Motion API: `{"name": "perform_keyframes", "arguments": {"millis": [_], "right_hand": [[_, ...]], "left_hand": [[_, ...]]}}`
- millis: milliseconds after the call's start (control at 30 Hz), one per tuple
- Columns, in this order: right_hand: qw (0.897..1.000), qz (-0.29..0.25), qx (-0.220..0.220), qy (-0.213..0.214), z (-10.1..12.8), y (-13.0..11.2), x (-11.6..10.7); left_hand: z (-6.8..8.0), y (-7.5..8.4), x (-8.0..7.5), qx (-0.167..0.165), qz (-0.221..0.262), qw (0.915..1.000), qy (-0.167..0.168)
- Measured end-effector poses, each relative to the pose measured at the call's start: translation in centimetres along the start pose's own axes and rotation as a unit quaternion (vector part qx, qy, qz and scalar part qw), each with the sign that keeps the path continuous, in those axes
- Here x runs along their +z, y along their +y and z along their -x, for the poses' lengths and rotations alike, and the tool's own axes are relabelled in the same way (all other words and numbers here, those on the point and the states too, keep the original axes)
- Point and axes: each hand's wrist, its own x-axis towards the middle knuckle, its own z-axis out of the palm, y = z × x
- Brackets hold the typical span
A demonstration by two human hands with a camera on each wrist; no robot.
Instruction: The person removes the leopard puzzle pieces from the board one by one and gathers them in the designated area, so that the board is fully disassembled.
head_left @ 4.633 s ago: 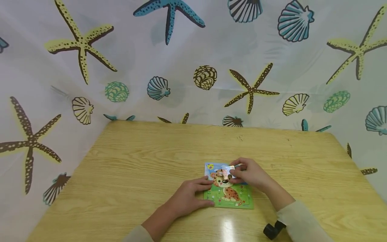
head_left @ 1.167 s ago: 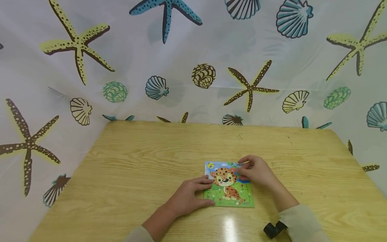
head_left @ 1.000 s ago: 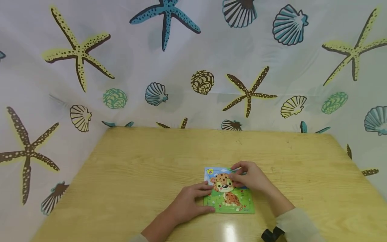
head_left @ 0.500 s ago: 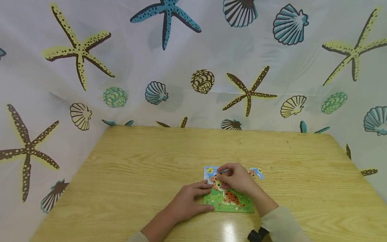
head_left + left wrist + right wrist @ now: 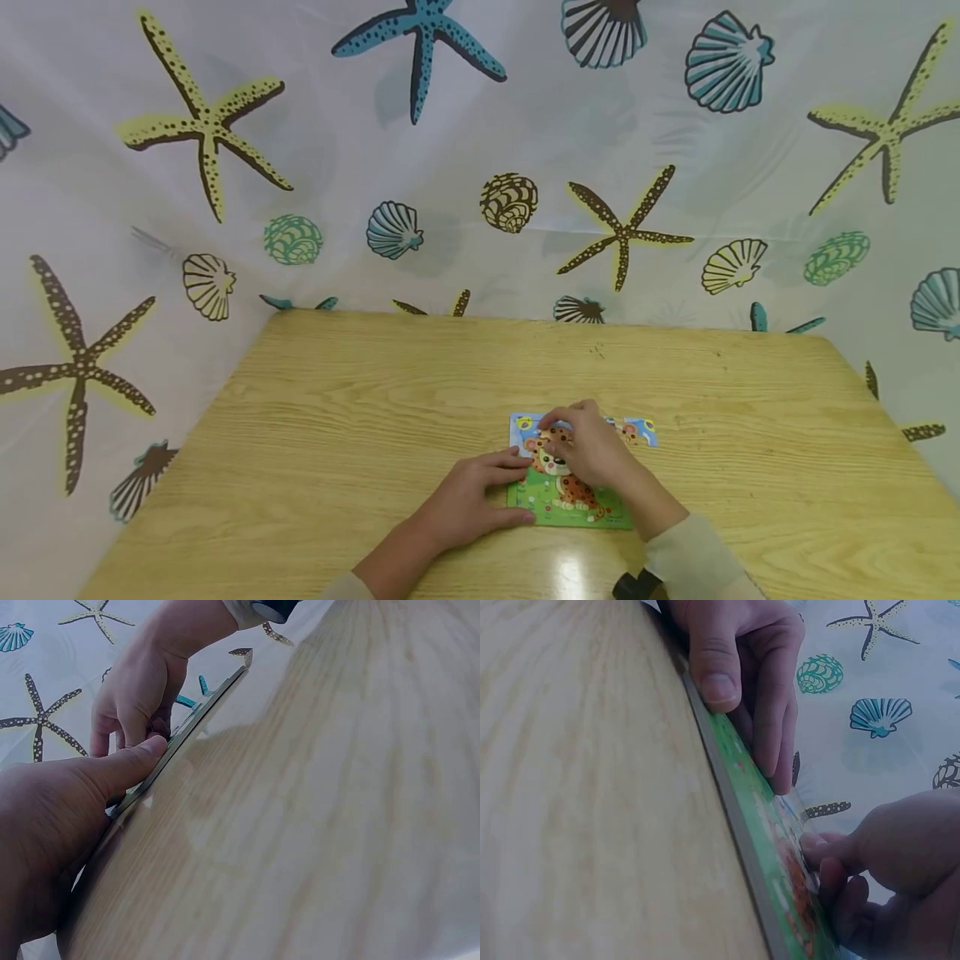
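A square jigsaw puzzle board printed with a spotted leopard on green grass and blue sky lies flat on the wooden table. My left hand holds its left side, with the thumb along the lower left edge and the fingertips on the picture. My right hand reaches over the upper part, thumb and index finger curled and pinching a puzzle piece at the leopard's head; the palm hides the upper right of the picture. Just past that hand lies a blue puzzle section with an orange ear and a yellow mark.
The wood-grain table reaches back to a white curtain printed with starfish and shells. A black wrist camera is strapped at the right sleeve, low over the table.
From the upper right, my right hand has shifted left over the leopard's head. The blue section has come into view beside the board. My left hand stays on the left edge.
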Motion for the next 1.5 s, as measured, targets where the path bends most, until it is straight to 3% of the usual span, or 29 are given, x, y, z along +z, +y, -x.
{"name": "perform_keyframes", "arguments": {"millis": [100, 200, 333, 433, 700, 900, 1300, 1500], "right_hand": [[1.0, -0.011, 0.007, 0.005, -0.2, 0.2, -0.1], [0.998, -0.065, 0.006, 0.007, -0.4, 0.7, -0.4], [0.979, -0.204, 0.017, 0.002, -0.6, 1.7, -0.6], [0.965, -0.261, 0.024, -0.003, -0.7, 2.3, -0.7], [0.965, -0.258, 0.044, 0.01, -0.2, 2.0, -1.5], [0.959, -0.277, 0.059, 0.008, 0.3, 2.7, -2.0], [0.974, -0.22, 0.058, -0.006, 1.1, 3.6, -4.2], [0.959, -0.272, 0.075, -0.006, 1.3, 4.7, -5.4]], "left_hand": [[-0.1, 0.1, -0.1, -0.003, -0.001, 1.0, 0.0], [-0.3, 0.1, -0.2, -0.003, -0.003, 1.0, 0.004], [-0.4, -0.1, -0.2, 0.0, -0.006, 1.0, 0.007], [-0.5, -0.2, -0.2, 0.001, -0.01, 0.9999, 0.007], [-0.8, -0.1, -0.2, 0.001, -0.01, 0.9999, 0.013], [-0.8, -0.2, 0.1, -0.001, -0.004, 1.0, 0.009], [-0.6, -0.2, 0.3, -0.016, 0.005, 0.9998, 0.006], [-0.5, -0.2, 0.4, -0.015, 0.002, 0.9999, 0.006]]}}
